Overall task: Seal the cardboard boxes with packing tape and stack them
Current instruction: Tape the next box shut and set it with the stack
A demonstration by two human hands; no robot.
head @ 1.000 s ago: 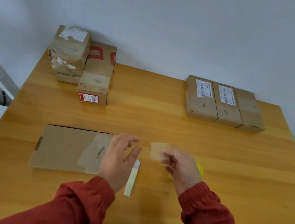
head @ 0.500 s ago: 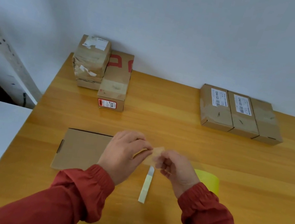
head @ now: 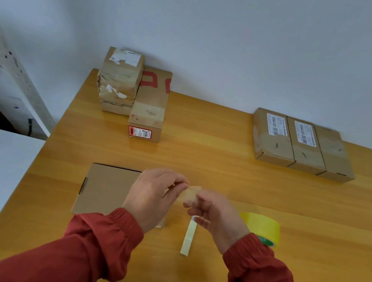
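A flat cardboard box (head: 108, 189) lies on the wooden table (head: 213, 165) in front of me, its right part hidden by my left hand (head: 153, 197). Between both hands hangs a short piece of clear brownish tape (head: 192, 192). My left hand pinches its left end and my right hand (head: 216, 217) pinches its right end, just above the table. A yellow roll of packing tape (head: 261, 226) stands right of my right hand. A pale narrow strip (head: 189, 238) lies on the table below my hands.
At the back left stands a stack of taped boxes (head: 120, 80) beside a long box with red print (head: 150, 107). Three flat boxes (head: 302, 143) lie side by side at the back right. A white wall runs behind the table.
My left hand has come over to the tape piece and now pinches it together with my right hand. The view has shifted left, and the yellow tape roll has come into sight.
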